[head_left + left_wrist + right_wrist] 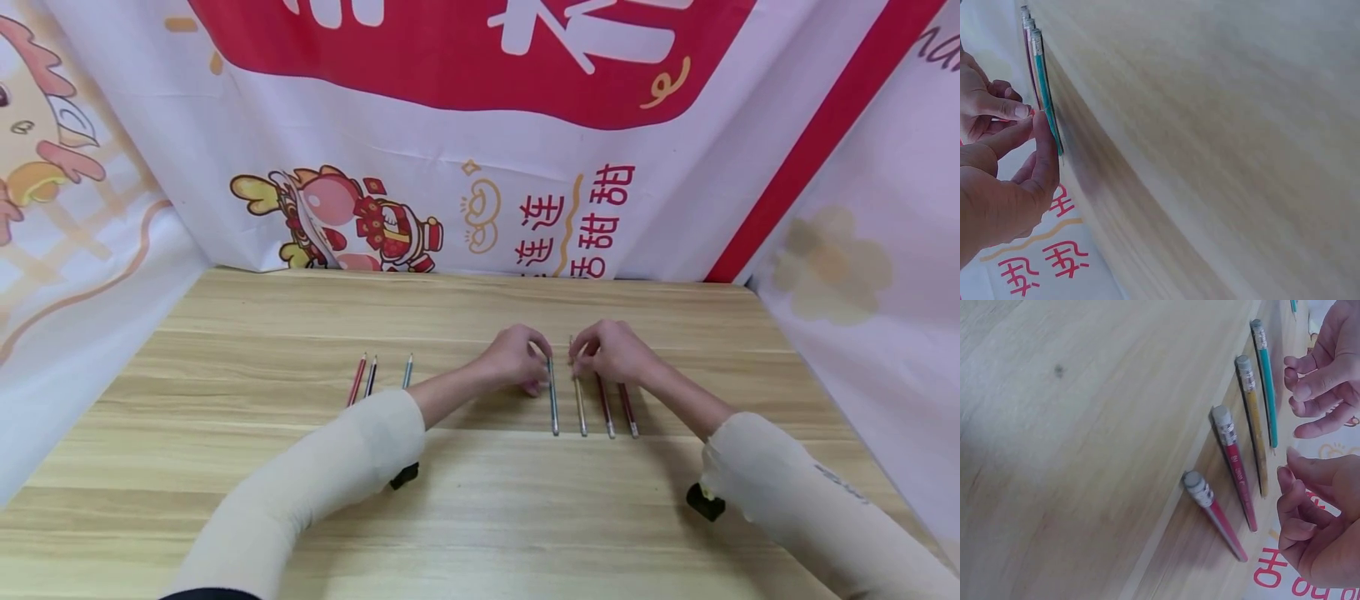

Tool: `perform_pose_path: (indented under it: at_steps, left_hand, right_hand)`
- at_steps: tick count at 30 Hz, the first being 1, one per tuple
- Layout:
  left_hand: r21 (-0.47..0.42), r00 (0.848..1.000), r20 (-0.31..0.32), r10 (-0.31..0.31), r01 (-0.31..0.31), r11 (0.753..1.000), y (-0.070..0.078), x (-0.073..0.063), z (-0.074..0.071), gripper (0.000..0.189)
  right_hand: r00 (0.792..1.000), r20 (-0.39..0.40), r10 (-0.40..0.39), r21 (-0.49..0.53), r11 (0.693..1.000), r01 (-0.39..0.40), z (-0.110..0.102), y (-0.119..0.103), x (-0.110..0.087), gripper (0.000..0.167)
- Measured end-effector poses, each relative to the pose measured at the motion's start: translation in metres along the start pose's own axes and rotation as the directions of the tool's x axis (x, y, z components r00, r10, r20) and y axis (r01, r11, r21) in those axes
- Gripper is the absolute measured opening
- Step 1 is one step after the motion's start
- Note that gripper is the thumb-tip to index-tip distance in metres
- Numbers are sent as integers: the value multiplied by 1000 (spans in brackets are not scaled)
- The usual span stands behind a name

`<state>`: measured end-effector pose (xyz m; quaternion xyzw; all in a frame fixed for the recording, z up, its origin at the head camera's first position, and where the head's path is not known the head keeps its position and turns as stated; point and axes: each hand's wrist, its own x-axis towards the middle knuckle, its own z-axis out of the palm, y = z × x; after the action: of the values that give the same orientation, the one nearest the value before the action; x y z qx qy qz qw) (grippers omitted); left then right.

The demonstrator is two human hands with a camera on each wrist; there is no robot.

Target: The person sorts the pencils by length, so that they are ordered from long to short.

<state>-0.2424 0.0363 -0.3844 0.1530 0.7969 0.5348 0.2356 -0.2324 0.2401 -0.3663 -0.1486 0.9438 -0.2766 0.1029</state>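
My left hand [517, 357] is bent beside the upper end of a teal pencil [554, 400], its fingers loosely curved. In the right wrist view, the left fingers look empty and slightly apart from the teal pencil [1267, 387]. My right hand [613, 354] hangs at the far end of a yellow pencil [581, 408], partly covering it. Its loosely curled fingers [1297, 503] seem to hold nothing in the right wrist view. Two dark red pencils [604, 404] [627, 410] lie to the right, their upper ends hidden by the right hand. All four eraser ends face me.
Farther left on the wooden table [480, 517] lie a red pencil [357, 380], a dark pencil [371, 377] and a blue pencil [408, 372], partly hidden by my left sleeve [360, 442]. Printed cloth [420, 133] hangs behind the table and at both sides.
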Motion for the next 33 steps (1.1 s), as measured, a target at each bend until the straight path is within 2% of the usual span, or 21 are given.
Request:
perform_pose_path:
  at_steps: [6,15,19,24,30,33]
  left_hand:
    - [135,997,-2,77,-76,988,-4,-10,-18,31]
    - [271,994,-8,109,-103,957,-13,-32,-51,34]
    - [290,993,-25,112,-100,952,-17,-39,-62,33]
    - [298,995,-58,86,-65,952,-20,-46,-74,32]
    - [334,991,-90,96,-61,941,-24,-52,-88,32]
    - [323,991,-99,85,-49,945,-25,-58,-93,32]
  right_hand:
    - [999,-34,-40,9,999,40,2,-7,0,19]
    - [994,-60,-94,59,993,98,13,-24,5,18]
    - [993,-60,-103,79,991,108,18,-32,8,19]
    - [990,-61,-125,92,987,130,24,-40,13,19]
    - [986,-50,-161,146,975,166,32,-49,18,18]
    - [985,-45,-166,155,973,171,36,-54,21,18]
